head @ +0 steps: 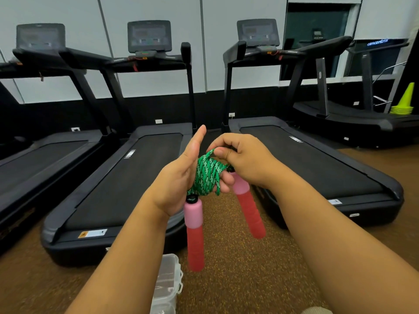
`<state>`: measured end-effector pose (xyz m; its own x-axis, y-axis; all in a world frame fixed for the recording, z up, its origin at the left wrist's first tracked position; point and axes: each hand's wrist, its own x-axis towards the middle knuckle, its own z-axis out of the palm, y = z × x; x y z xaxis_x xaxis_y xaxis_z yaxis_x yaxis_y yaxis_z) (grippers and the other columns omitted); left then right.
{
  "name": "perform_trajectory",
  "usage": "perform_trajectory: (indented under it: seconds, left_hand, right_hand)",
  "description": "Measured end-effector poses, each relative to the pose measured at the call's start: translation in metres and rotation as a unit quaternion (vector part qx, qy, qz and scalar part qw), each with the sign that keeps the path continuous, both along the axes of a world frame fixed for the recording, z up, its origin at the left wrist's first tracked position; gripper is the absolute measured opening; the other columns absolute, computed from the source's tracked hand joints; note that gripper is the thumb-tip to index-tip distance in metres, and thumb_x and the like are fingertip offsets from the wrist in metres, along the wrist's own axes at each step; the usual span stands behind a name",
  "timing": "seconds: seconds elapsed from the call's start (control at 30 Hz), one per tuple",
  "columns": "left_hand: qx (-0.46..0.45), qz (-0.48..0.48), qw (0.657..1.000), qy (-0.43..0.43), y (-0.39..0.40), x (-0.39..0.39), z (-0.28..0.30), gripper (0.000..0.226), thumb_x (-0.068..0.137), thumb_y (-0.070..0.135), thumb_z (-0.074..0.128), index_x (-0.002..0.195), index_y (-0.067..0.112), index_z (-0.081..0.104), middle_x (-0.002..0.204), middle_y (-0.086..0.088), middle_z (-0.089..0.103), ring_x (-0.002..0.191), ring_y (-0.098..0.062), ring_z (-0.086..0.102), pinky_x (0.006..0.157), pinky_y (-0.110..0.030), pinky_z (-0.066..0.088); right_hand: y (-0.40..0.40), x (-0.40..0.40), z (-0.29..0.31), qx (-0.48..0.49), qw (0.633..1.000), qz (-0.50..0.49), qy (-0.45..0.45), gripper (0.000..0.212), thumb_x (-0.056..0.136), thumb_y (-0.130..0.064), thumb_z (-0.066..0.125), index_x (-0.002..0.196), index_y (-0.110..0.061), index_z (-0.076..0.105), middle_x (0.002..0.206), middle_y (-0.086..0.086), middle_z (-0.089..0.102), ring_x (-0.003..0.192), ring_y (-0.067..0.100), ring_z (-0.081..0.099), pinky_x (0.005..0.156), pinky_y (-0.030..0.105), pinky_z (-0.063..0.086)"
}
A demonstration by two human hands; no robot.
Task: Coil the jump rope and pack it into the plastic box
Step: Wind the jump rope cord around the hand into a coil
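A: Jump rope [207, 175] status?

B: Green cord is wound in several turns around the fingers of the left hand [181, 177]. That hand is flat and upright, thumb pointing to 12 o'clock; its grip is wide, with the coil looped over the fingers rather than clamped.

A: Right hand [244, 159]?

B: At 3 o'clock of the coil, touching it. Narrow grip, fingertips pinched on a strand at the top of the bundle. Looks like it's laying or tucking the last turn. That's my read.

A: Handles?

B: Both hang free. Left handle [193, 232] drops from the coil toward 6 o'clock, pink top, red foam below. Right handle [248, 207] hangs toward 5 o'clock, just under the right wrist. Hardly any slack cord shows between handles and coil.

A: So coiling is near done?

B: I'd say mostly done. No loose length trails to the floor [238, 268]. What's left: secure the end, slip the bundle off the fingers, pack it.

A: Box?

B: Clear plastic box [167, 286] sits on the floor at 6 o'clock, well below the hands, partly hidden by the left forearm. Can't tell whether the lid is on. Rope is not in it yet.

A: Surroundings?

B: Treadmills [127, 177] in a row from 9 to 3 o'clock, stacked yellow cones [404, 103] at 2 o'clock.
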<state>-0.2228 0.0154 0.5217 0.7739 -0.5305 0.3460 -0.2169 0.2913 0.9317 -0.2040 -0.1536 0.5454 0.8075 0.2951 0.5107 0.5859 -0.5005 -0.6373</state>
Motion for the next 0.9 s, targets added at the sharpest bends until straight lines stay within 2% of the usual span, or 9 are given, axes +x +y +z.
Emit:
perform_trajectory:
  seconds: [0.1,0.2,0.27,0.37,0.47,0.53,0.67,0.83,0.9]
  left_hand:
    - [-0.027,0.003,1.0,-0.014,0.001,0.0,0.0,0.051,0.102,0.037,0.025,0.153,0.038,0.017,0.09,-0.032,0.066,0.07,-0.033,0.067,0.072,-0.037,0.056]
    - [-0.064,0.018,0.997,-0.025,0.001,0.0,0.001,0.054,0.1,0.026,0.032,0.152,0.031,0.023,0.079,-0.027,0.068,0.063,-0.03,0.068,0.066,-0.035,0.058]
    - [-0.091,0.016,0.996,-0.013,0.001,0.0,0.002,0.056,0.096,0.025,0.035,0.152,0.028,0.026,0.076,-0.024,0.069,0.06,-0.029,0.068,0.063,-0.034,0.058]
    - [-0.116,0.007,0.993,0.006,0.002,0.001,0.003,0.058,0.094,0.026,0.036,0.151,0.028,0.027,0.074,-0.021,0.07,0.059,-0.027,0.068,0.061,-0.032,0.058]
    - [-0.115,0.002,0.993,0.018,0.004,0.002,0.003,0.058,0.094,0.026,0.034,0.152,0.026,0.026,0.074,-0.019,0.071,0.06,-0.026,0.069,0.062,-0.032,0.058]
    - [-0.108,-0.007,0.994,0.028,0.006,0.002,0.002,0.056,0.096,0.025,0.033,0.152,0.026,0.025,0.076,-0.02,0.071,0.061,-0.026,0.07,0.063,-0.032,0.059]
    - [-0.101,-0.055,0.992,0.05,0.011,0.004,-0.002,0.056,0.097,0.027,0.033,0.152,0.027,0.024,0.081,-0.02,0.072,0.066,-0.027,0.072,0.067,-0.033,0.06]
    - [-0.099,-0.123,0.983,0.091,0.014,0.006,-0.001,0.064,0.094,0.027,0.052,0.152,0.026,0.025,0.09,-0.024,0.072,0.077,-0.032,0.073,0.073,-0.038,0.06]
    - [-0.088,-0.122,0.984,0.1,0.014,0.006,-0.001,0.063,0.093,0.029,0.054,0.151,0.026,0.029,0.093,-0.024,0.071,0.077,-0.032,0.073,0.07,-0.039,0.06]
  right_hand:
    - [0.001,-0.001,-0.01,0.086,0.995,0.025,0.049,0.016,0.097,-0.015,0.054,0.097,-0.018,0.069,0.085,-0.008,0.069,0.083,0.007,0.064,0.077,0.028,0.05]
    - [0.007,-0.004,-0.026,0.178,0.974,0.074,0.115,0.021,0.099,-0.013,0.047,0.1,-0.013,0.068,0.064,-0.014,0.064,0.064,0.005,0.058,0.071,0.035,0.047]
    - [0.013,-0.009,-0.034,0.233,0.953,0.121,0.152,0.024,0.1,-0.008,0.043,0.093,-0.013,0.066,0.059,-0.014,0.06,0.06,0.003,0.054,0.07,0.033,0.045]
    - [0.025,-0.02,-0.045,0.332,0.904,0.161,0.217,0.027,0.103,-0.019,0.039,0.097,-0.019,0.064,0.072,-0.013,0.07,0.077,0.003,0.064,0.075,0.023,0.052]
    - [0.029,-0.023,-0.057,0.421,0.841,0.209,0.269,0.05,0.093,-0.053,0.033,0.114,-0.02,0.063,0.109,-0.001,0.073,0.111,0.014,0.065,0.095,0.03,0.05]
    - [0.03,-0.025,-0.059,0.424,0.833,0.236,0.266,0.053,0.085,-0.061,0.038,0.109,-0.021,0.065,0.105,-0.001,0.071,0.108,0.013,0.066,0.095,0.031,0.049]
    - [0.029,-0.029,-0.055,0.413,0.815,0.314,0.257,0.038,0.081,-0.059,0.055,0.074,-0.022,0.058,0.068,-0.01,0.056,0.071,0.006,0.055,0.088,0.028,0.047]
    - [0.021,-0.031,-0.051,0.376,0.807,0.362,0.277,0.04,0.074,-0.06,0.067,0.074,-0.021,0.055,0.066,-0.011,0.053,0.066,0.005,0.049,0.076,0.026,0.043]
    - [0.018,-0.03,-0.05,0.354,0.82,0.35,0.281,0.048,0.069,-0.06,0.072,0.088,-0.018,0.059,0.069,-0.01,0.055,0.068,0.005,0.05,0.072,0.028,0.041]
